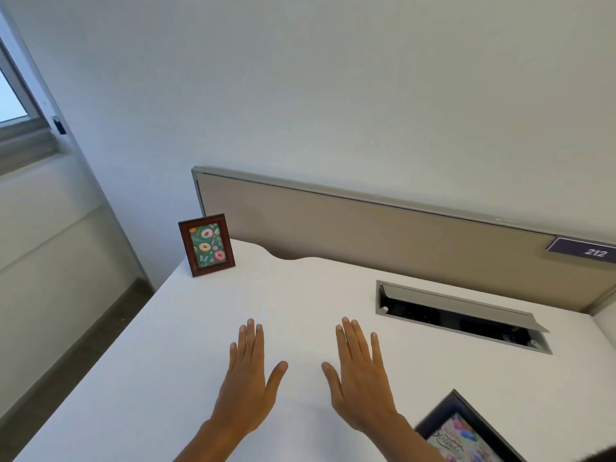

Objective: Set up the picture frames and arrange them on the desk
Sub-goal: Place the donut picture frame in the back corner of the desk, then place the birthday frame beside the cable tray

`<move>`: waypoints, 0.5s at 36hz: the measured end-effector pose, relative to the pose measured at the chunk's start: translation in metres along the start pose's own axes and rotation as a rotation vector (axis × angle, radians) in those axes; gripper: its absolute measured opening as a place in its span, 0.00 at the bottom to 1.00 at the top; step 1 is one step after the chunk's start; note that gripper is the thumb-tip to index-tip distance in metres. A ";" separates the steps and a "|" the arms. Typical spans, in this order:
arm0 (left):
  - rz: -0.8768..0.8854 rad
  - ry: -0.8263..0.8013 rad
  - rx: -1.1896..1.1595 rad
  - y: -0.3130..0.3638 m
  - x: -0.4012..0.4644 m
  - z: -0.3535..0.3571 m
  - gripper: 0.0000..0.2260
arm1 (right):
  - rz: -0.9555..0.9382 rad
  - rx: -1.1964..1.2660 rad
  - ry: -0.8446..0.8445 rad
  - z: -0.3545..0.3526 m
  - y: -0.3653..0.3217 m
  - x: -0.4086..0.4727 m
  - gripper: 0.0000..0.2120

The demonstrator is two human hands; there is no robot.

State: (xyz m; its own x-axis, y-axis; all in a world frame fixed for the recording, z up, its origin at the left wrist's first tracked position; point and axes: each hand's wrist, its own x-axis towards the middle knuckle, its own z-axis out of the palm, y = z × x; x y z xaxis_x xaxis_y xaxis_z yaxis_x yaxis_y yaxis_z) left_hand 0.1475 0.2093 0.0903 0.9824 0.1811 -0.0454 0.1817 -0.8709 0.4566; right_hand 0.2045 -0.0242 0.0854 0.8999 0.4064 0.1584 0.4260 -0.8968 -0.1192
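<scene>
A small brown wooden picture frame (pixel 206 245) with a doughnut print stands upright at the far left corner of the white desk (pixel 166 345). A larger black frame (pixel 466 431) with a colourful print lies flat at the near right, partly cut off by the bottom edge. My left hand (pixel 248 378) and my right hand (pixel 361 375) hover palm down over the middle of the desk, fingers spread, holding nothing. The right forearm passes just left of the black frame.
An open grey cable tray (pixel 460 315) is sunk into the desk at the right. A beige partition (pixel 366 235) runs along the back edge, with a purple "212" label (pixel 586 251). The desk's left edge drops to the floor; a window (pixel 13 95) is at far left.
</scene>
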 end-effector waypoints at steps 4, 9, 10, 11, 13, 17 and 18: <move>-0.001 -0.068 -0.054 0.044 -0.018 0.013 0.47 | 0.056 -0.025 0.012 -0.016 0.027 -0.036 0.33; -0.014 -0.167 -0.110 0.105 -0.036 0.026 0.42 | 0.153 -0.007 0.037 -0.036 0.060 -0.072 0.33; -0.002 -0.181 -0.117 0.117 -0.038 0.028 0.42 | 0.182 -0.001 0.045 -0.040 0.066 -0.078 0.33; 0.012 -0.194 -0.122 0.129 -0.040 0.032 0.42 | 0.208 0.006 0.051 -0.044 0.073 -0.084 0.33; 0.034 -0.219 -0.129 0.150 -0.044 0.038 0.41 | 0.249 0.019 0.057 -0.052 0.086 -0.097 0.35; 0.063 -0.280 -0.160 0.188 -0.048 0.058 0.38 | 0.322 0.020 0.065 -0.061 0.113 -0.122 0.33; 0.065 -0.296 -0.175 0.196 -0.049 0.063 0.38 | 0.338 0.031 0.071 -0.063 0.120 -0.128 0.33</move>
State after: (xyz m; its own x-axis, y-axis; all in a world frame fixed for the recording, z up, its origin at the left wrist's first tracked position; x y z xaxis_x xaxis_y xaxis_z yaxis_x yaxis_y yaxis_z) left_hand 0.1381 0.0008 0.1259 0.9664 -0.0347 -0.2549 0.1333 -0.7799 0.6115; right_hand 0.1346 -0.1948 0.1128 0.9824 0.0727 0.1721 0.1080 -0.9726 -0.2057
